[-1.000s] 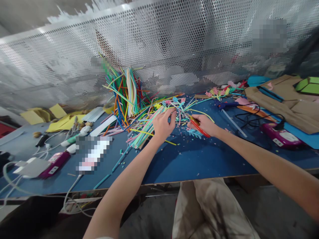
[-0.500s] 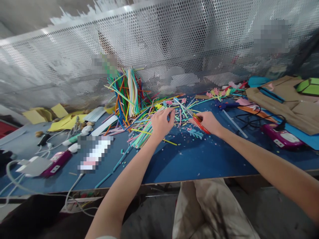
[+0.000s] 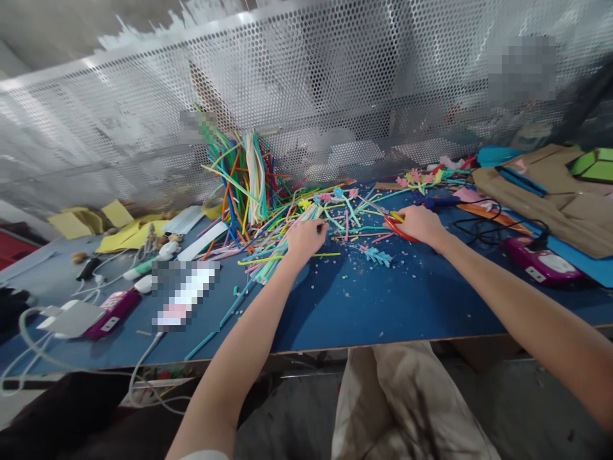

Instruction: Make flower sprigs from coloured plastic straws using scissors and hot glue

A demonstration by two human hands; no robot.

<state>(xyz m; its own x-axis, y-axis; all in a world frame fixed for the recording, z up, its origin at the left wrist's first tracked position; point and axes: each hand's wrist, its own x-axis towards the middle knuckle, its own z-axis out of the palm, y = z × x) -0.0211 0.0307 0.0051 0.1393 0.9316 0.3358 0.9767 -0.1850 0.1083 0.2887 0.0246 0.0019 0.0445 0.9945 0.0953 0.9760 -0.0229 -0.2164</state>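
My left hand (image 3: 303, 236) rests fingers-down on a loose heap of thin coloured strips (image 3: 268, 246) spread over the blue table (image 3: 364, 306); its fingers are curled and pinched on a strip. My right hand (image 3: 417, 223) is closed around red-handled scissors (image 3: 395, 223), whose blades point left toward several small strip flowers (image 3: 335, 195). A tall bundle of coloured strips (image 3: 249, 176) leans against the perforated metal screen (image 3: 306, 96) behind. A small blue cut piece (image 3: 378, 257) lies between my hands among tiny scraps.
A blue glue gun (image 3: 438, 202) and black cable (image 3: 483, 227) lie right of my hand, with a purple device (image 3: 541, 263) and brown cardboard (image 3: 541, 191) beyond. Left: a purple device (image 3: 112, 310), white cables (image 3: 29, 326), yellow paper (image 3: 129, 233), tape roll (image 3: 211, 207).
Both hands have moved away from me, toward the strips. The right hand with the scissors went up and right; the left hand lowered onto the heap.
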